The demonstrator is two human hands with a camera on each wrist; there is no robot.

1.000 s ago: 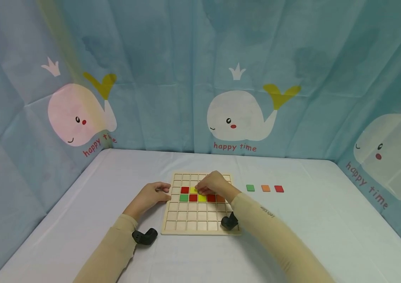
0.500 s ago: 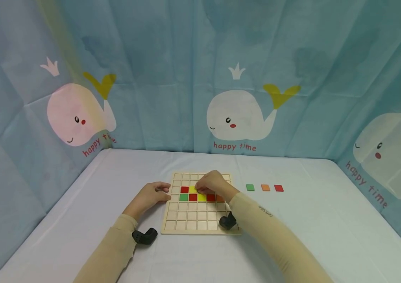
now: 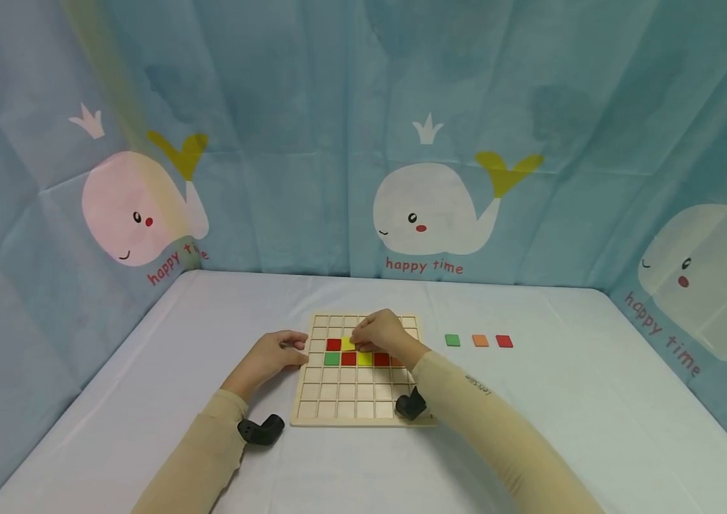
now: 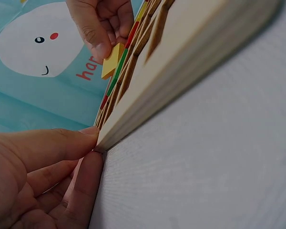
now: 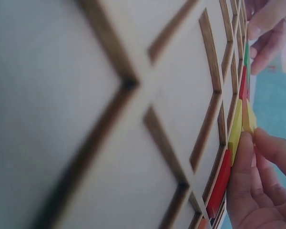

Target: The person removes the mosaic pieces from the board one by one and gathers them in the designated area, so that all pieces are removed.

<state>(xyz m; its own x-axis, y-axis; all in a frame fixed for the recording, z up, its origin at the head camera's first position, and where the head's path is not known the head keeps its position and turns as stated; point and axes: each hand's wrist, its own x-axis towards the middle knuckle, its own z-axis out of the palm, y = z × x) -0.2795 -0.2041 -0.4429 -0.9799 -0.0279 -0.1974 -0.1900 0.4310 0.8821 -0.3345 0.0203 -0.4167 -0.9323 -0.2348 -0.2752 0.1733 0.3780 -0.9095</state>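
In the head view a wooden grid board [image 3: 366, 392] lies on the table. My left hand [image 3: 273, 353] is at its left edge, thumb and fingertips holding the rim in the left wrist view. My right hand [image 3: 381, 332] pinches a yellow tile [image 4: 113, 61] between thumb and finger. That tile is tilted above the board's coloured tiles. The upper coloured row shows a red tile [image 3: 334, 345]. Below are a green tile [image 3: 332, 359], a red one, another yellow tile [image 3: 365, 359], a second red tile [image 3: 382, 359] and a partly covered orange tile.
Right of the board, on the white cloth, lie a loose green tile [image 3: 452, 340], an orange tile [image 3: 480, 340] and a red tile [image 3: 504, 341] in a row. Behind the table hangs a blue curtain [image 3: 312, 214] with whale prints. Each wrist carries a black camera.
My right hand has shifted very slightly left, still pinching the yellow tile. My left hand keeps its place at the board's edge, and the loose tiles stay where they were.
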